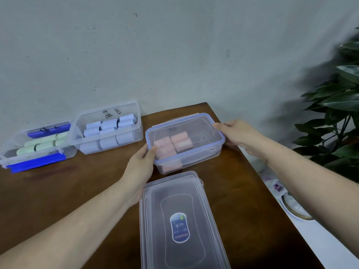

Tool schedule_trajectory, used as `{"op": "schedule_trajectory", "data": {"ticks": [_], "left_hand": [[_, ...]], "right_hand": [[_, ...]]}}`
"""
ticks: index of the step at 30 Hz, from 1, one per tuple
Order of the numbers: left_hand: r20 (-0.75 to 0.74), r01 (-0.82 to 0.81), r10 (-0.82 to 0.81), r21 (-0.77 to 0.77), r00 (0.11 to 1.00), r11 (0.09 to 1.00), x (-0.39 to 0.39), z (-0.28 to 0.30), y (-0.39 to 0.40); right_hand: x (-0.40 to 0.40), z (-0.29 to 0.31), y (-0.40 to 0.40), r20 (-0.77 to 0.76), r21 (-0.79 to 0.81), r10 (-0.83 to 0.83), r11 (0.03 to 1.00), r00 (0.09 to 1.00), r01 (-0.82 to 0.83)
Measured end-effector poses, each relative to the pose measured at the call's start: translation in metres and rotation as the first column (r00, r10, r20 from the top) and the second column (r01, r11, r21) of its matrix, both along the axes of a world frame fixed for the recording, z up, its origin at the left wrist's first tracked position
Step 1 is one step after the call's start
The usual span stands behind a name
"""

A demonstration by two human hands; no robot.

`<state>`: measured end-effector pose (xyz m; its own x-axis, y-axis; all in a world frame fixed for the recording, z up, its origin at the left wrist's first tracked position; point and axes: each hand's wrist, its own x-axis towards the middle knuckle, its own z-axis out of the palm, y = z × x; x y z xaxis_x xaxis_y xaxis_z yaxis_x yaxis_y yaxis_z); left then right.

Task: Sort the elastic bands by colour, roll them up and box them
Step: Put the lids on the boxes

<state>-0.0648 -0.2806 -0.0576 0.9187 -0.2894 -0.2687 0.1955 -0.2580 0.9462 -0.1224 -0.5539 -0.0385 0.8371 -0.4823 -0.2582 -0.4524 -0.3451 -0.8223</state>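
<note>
A clear plastic box (204, 152) with a blue-rimmed lid (184, 129) on top stands at the middle of the brown table. Several rolled pink bands (172, 145) lie inside it. My left hand (140, 166) holds the box's near left corner, thumb on the lid's rim. My right hand (239, 135) grips the far right corner of the lid. To the left, an open box (108, 127) holds white rolled bands (108, 126). At the far left, a lidded box (37, 148) with blue clips holds green rolled bands (41, 143).
A loose clear lid (180, 220) with a blue sticker lies on the table in front of the pink box. The table's right edge (258, 171) drops to a white ledge with a dish (293, 208). A leafy plant (338, 113) stands at the right. A grey wall backs the table.
</note>
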Motion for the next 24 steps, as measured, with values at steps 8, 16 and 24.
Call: {"op": "schedule_trajectory", "data": {"ticks": [8, 16, 24], "left_hand": [[0.464, 0.158, -0.339, 0.386, 0.818, 0.909, 0.003, 0.025, -0.006], [0.463, 0.257, -0.828, 0.798, 0.317, 0.544, 0.016, 0.024, -0.030], [0.593, 0.122, -0.793, 0.785, 0.136, 0.608, 0.025, 0.001, -0.036]], "right_hand": [[0.016, 0.020, 0.001, 0.006, -0.366, 0.306, 0.886, 0.952, -0.283], [0.066, 0.020, 0.021, -0.117, -0.577, 0.570, 0.628, 0.814, -0.522], [0.082, 0.001, 0.022, -0.075, -0.652, 0.558, 0.599, 0.826, -0.464]]}}
